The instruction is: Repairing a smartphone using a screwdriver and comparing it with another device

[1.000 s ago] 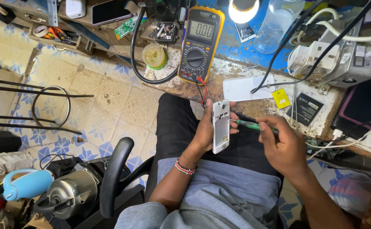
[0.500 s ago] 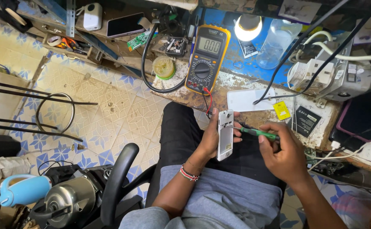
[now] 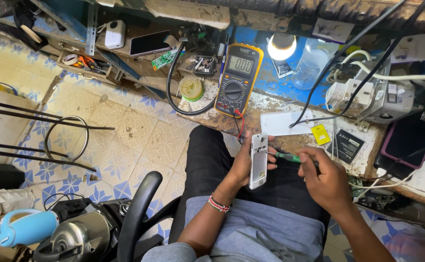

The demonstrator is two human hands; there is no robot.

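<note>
White plastic catches the lamp light: your left hand [image 3: 244,165] wraps around a white phone frame [image 3: 258,161] with its back cover off, held over your lap just near of the bench edge. Its long axis runs near to far, almost upright in the view, with the top end pointing toward the bench and the open back facing right. Your right hand [image 3: 326,180] is closed around a green-handled screwdriver [image 3: 286,156], whose shaft lies roughly left to right, the tip pointing left and meeting the phone frame about midway along its length.

On the workbench [image 3: 290,94], a small round green tub [image 3: 191,88] sits at the left end; what is in it cannot be made out. Farther left, an open wooden tray [image 3: 88,68] holds a roll of tape and small hand tools. A clear plastic jar [image 3: 309,68] stands by the lit lamp [image 3: 281,46]. A yellow multimeter [image 3: 238,80] lies far of the phone frame, its red and black leads trailing toward you. A loose white panel [image 3: 283,123] lies flat on the bench just right of the multimeter's lower end.
</note>
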